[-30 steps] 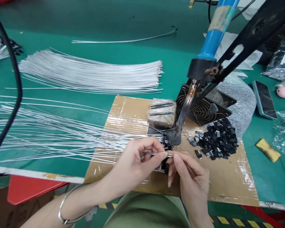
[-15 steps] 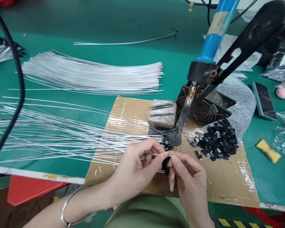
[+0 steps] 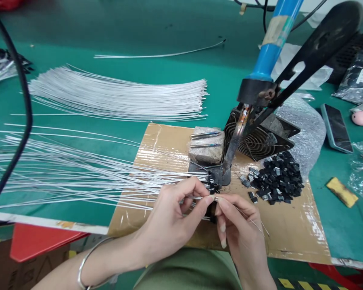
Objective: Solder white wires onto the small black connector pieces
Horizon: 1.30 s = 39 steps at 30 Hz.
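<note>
My left hand (image 3: pixel 177 219) pinches a thin wire (image 3: pixel 196 197) between thumb and forefinger. Close beside it, fingertips almost touching, my right hand (image 3: pixel 240 223) pinches the same wire or its ends; thin strands stick out to the right past my fingers. Just behind my hands, many white wires (image 3: pixel 151 183) run in from the left to small black parts (image 3: pixel 212 181), partly hidden by my fingers. A soldering iron (image 3: pixel 238 133) with a blue handle leans down from the upper right, its tip end at a small dark plate (image 3: pixel 225 179).
A pile of black and metal connectors (image 3: pixel 280 177) lies to the right on brown cardboard (image 3: pixel 302 225). Behind are a block (image 3: pixel 206 145) with metal pins, a black fan (image 3: pixel 254 139) and a white wire bundle (image 3: pixel 121 94). A phone (image 3: pixel 337 128) and yellow sponge (image 3: pixel 341 192) lie farther right.
Both hands stay nearly in place, still pinching the wire. My right hand has shifted very slightly right and down, and its lower fingers have moved a little.
</note>
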Tool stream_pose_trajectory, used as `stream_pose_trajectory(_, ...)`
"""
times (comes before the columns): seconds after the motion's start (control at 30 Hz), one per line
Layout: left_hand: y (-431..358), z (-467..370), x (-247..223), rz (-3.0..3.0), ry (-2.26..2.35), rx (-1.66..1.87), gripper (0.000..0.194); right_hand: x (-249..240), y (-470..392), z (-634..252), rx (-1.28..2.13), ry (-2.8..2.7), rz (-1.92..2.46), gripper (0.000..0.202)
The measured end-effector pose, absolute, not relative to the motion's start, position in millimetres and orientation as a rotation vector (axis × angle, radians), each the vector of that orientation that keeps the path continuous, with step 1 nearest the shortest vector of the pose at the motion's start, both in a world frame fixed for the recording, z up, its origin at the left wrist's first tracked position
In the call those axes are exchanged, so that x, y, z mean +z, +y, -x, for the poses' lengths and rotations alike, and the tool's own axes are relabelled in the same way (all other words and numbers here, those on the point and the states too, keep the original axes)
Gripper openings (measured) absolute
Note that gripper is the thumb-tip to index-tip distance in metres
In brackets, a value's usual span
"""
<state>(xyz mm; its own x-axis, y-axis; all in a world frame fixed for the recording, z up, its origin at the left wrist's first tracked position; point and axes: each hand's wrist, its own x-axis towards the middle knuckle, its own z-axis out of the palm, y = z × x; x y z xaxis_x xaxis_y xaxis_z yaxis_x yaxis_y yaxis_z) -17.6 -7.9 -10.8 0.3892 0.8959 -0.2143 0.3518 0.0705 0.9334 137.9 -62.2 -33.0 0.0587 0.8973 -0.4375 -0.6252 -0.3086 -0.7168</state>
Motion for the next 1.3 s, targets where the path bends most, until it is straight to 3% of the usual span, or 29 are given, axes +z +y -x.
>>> stream_pose_trajectory(1.3,-18.3,3.7,-18.3,-1.410,1.206,0.779,0.021,-31.7,-59.9,-132.6,1.535,-0.312,1.039,0.015)
